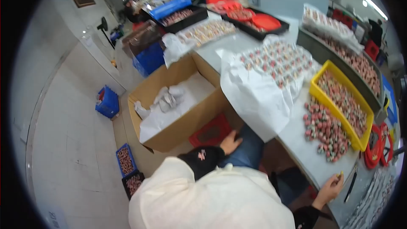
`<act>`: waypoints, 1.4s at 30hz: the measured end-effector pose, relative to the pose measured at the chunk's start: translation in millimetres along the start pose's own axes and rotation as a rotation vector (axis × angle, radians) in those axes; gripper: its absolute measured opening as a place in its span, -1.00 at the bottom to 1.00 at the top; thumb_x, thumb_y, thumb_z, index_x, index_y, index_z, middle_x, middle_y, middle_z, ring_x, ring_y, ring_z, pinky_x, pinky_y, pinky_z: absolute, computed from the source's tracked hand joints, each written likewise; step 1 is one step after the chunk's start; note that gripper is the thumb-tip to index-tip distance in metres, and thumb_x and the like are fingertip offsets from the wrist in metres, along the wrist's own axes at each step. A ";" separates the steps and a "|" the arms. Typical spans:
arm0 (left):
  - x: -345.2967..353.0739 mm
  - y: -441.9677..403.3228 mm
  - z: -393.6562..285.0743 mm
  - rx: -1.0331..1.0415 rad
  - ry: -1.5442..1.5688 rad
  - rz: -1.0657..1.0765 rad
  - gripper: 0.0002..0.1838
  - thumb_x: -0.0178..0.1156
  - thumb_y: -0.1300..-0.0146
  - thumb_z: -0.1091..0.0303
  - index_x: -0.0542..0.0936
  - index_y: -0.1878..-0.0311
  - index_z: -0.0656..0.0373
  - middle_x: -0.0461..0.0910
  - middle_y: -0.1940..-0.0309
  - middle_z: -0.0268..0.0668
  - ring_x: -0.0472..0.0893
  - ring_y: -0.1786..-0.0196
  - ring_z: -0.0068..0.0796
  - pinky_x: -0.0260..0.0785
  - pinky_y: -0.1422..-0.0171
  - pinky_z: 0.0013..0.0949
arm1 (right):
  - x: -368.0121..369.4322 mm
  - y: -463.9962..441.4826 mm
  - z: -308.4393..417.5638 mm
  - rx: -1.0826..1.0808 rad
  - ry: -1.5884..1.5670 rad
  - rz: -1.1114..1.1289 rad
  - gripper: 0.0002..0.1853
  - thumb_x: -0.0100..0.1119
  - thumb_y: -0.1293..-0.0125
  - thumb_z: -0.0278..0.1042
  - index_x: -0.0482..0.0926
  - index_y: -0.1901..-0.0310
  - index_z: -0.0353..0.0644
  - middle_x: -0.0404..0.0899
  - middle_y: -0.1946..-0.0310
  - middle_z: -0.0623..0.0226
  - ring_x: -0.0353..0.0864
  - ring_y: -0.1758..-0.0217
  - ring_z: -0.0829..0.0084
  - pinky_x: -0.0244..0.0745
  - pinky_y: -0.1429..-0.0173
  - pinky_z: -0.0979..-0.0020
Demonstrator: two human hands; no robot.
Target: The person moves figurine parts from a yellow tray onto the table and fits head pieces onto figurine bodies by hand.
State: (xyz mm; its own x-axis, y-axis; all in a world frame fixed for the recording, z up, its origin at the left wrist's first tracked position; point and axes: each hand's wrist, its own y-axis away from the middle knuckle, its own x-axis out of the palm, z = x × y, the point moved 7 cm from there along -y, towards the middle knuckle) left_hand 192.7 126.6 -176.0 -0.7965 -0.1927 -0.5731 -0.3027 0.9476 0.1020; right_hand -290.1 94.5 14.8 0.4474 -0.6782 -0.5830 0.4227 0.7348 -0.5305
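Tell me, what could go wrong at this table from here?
The loose pile of small pink-and-dark pieces lies outside the yellow tray, so a bump might scatter some off the table. The white sheet droops past the table's edge; a snag could drag it and its rows of pieces down. The black pen-like tool lies close beside the right hand, so it could get knocked.

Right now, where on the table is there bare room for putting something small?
Bare table lies between the white sheet and the loose pile, and between that pile and the right hand. Crowded: the pile against the yellow tray, with the grey tray behind.
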 end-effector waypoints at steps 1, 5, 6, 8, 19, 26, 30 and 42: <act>0.4 -3.8 -5.4 -0.029 -0.036 0.021 -0.33 0.07 -0.14 0.05 0.19 -0.21 0.30 0.29 -0.12 0.12 0.32 -0.19 -0.02 0.15 -0.26 -0.26 | -3.9 3.1 -3.2 -0.105 0.004 -0.045 -0.68 0.05 -0.25 -0.38 0.44 0.00 -0.34 0.53 0.22 0.16 0.52 0.31 0.43 0.45 0.22 0.47; 30.6 -9.4 8.0 -0.001 -0.287 0.217 -0.24 -0.07 -0.23 -0.01 0.01 -0.28 0.43 0.03 -0.27 0.19 0.04 -0.35 -0.01 -0.16 -0.42 -0.24 | -1.1 2.7 -8.1 0.043 -0.069 0.012 -0.69 0.07 -0.25 -0.34 0.47 0.04 -0.34 0.55 0.26 0.20 0.53 0.28 0.48 0.45 0.19 0.50; 29.1 -7.0 4.4 -0.057 -0.298 0.292 -0.25 -0.10 -0.25 -0.01 0.00 -0.29 0.41 0.02 -0.27 0.20 0.05 -0.34 0.02 -0.13 -0.40 -0.22 | -1.6 5.1 4.3 0.078 -0.013 0.024 -0.69 0.08 -0.24 -0.33 0.48 0.05 -0.34 0.55 0.28 0.23 0.52 0.28 0.51 0.45 0.20 0.51; 28.0 3.7 6.0 -0.014 -0.265 0.292 -0.31 -0.13 -0.27 0.01 0.02 -0.30 0.32 0.08 -0.23 0.19 0.12 -0.30 0.04 -0.02 -0.36 -0.25 | -0.9 5.3 20.0 0.082 0.080 0.018 -0.70 0.10 -0.23 -0.31 0.49 0.07 -0.32 0.55 0.35 0.29 0.50 0.32 0.55 0.43 0.24 0.54; 24.9 -36.4 39.6 -0.047 -0.137 0.081 -0.57 0.11 -0.10 0.15 0.42 0.02 0.19 0.44 0.15 -0.04 0.46 0.11 -0.11 0.35 0.03 -0.20 | 2.6 2.9 16.0 0.011 0.074 0.026 -0.65 0.15 -0.20 -0.31 0.47 0.04 -0.35 0.52 0.35 0.31 0.46 0.34 0.55 0.41 0.24 0.54; 59.4 -32.2 27.5 0.103 -0.511 -0.197 -0.57 0.09 -0.05 0.15 0.39 -0.01 0.07 0.33 0.05 -0.09 0.45 0.14 0.04 0.32 0.12 0.04 | 0.8 2.7 30.3 -0.090 0.220 0.007 -0.67 0.15 -0.19 -0.39 0.47 0.05 -0.39 0.54 0.34 0.27 0.48 0.33 0.50 0.41 0.23 0.52; 56.3 -30.2 25.9 0.135 -0.460 -0.172 -0.57 0.08 -0.06 0.13 0.39 0.00 0.07 0.36 0.07 -0.07 0.46 0.15 0.01 0.34 0.14 0.00 | 1.1 2.0 26.5 -0.106 0.214 0.009 -0.67 0.14 -0.20 -0.39 0.46 0.04 -0.38 0.53 0.34 0.27 0.47 0.34 0.51 0.40 0.23 0.52; 110.1 -102.2 84.7 0.189 -0.382 0.449 -0.33 -0.16 -0.16 -0.17 0.19 -0.29 -0.02 0.12 -0.29 -0.11 0.13 -0.30 0.02 -0.01 -0.33 -0.03 | 3.6 8.0 13.8 0.086 0.016 0.058 -0.64 0.00 -0.28 -0.44 0.35 -0.11 -0.26 0.43 0.38 0.42 0.33 0.42 0.62 0.29 0.35 0.60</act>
State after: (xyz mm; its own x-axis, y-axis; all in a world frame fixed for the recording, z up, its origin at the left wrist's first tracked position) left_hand 180.3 30.2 -318.5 -0.5704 0.3073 -0.7617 0.1445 0.9504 0.2753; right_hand -274.3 97.9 17.0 0.4606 -0.6337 -0.6215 0.4627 0.7690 -0.4411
